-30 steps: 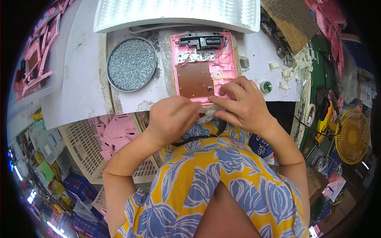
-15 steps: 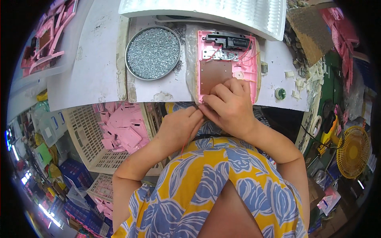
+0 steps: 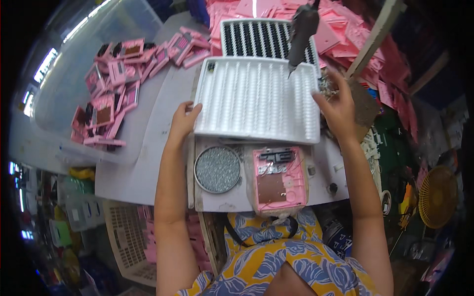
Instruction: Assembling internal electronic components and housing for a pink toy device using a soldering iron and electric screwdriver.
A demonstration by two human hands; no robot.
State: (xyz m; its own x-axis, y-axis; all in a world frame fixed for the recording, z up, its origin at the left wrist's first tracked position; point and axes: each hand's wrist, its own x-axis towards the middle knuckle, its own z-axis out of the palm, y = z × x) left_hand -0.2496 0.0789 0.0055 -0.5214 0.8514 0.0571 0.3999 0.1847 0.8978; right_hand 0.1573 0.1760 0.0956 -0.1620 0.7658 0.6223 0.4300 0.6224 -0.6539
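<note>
A white foam tray with rows of ridged slots lies across the bench in front of me. My left hand is at its left edge, with the thumb against the rim and the fingers curled beside it. My right hand is by the right edge, thumb and fingers spread, with nothing seen between them. One small dark part sits in the tray's far left corner. Nearer me, a pink plastic housing holds a black module, thin wires and a brown panel.
A second foam tray filled with black parts lies behind. An electric screwdriver hangs over both trays. A round dish of screws stands left of the housing. Pink assemblies are heaped at the left, pink panels at the back.
Both hands have left the pink housing and reached out to the foam tray's sides. The view has tilted up, bringing the trays and the screwdriver into sight.
</note>
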